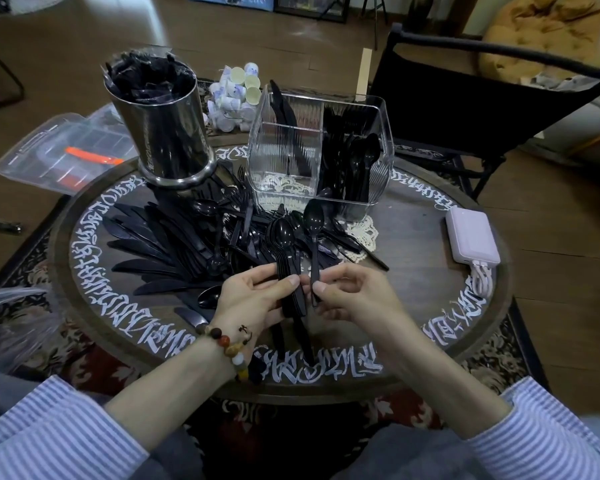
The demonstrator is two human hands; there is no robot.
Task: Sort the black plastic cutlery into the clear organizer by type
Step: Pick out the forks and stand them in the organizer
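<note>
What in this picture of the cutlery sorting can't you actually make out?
- Metal canister, head view: its dark contents are a blur, so the type is unclear.
- Spoon stack in the left hand: the count is unclear because the spoons overlap.
- Clear organizer: ribbed walls distort the cutlery behind them.
- Loose pile on the table: the lower pieces are buried.

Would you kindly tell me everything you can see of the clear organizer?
The clear organizer is a squarish, ribbed, transparent plastic box with inner dividers. It stands upright on a white lace doily at the back of the round table. Knives lean in its back left compartment, forks and spoons fill the right side, and the front left compartment looks empty. Neither hand touches it.
</note>
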